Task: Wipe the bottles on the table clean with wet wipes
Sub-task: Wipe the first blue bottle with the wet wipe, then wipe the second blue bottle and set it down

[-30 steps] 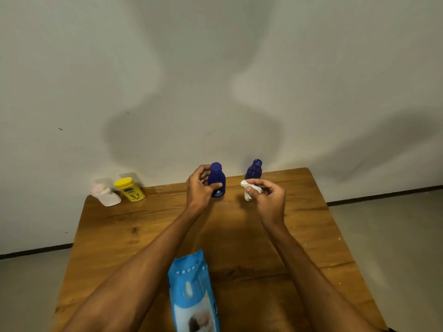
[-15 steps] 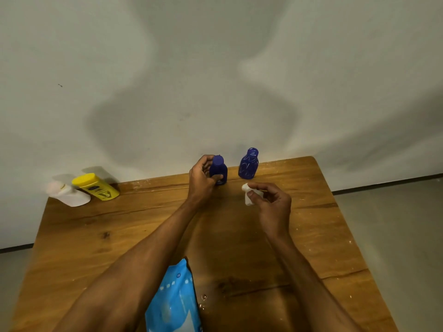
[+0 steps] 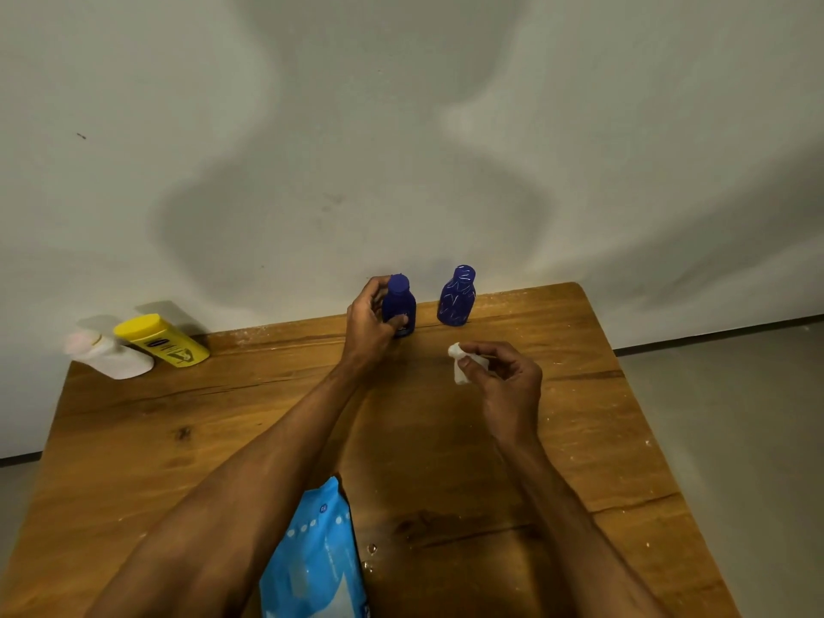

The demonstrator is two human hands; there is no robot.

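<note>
White bottle and yellow bottle lie at the desk far-left edge. Left hand is wrapped around an upright blue bottle. Second blue bottle stands just beside. Right hand, fingers curled, pinches a crumpled wet wipe. Wipes pack lies near.

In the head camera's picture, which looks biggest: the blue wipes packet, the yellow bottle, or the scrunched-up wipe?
1. Blue wipes packet, though it lies nearest the camera and is cut off by the frame, which inflates it.
2. Yellow bottle.
3. Scrunched-up wipe, pinched in the right hand.
</note>
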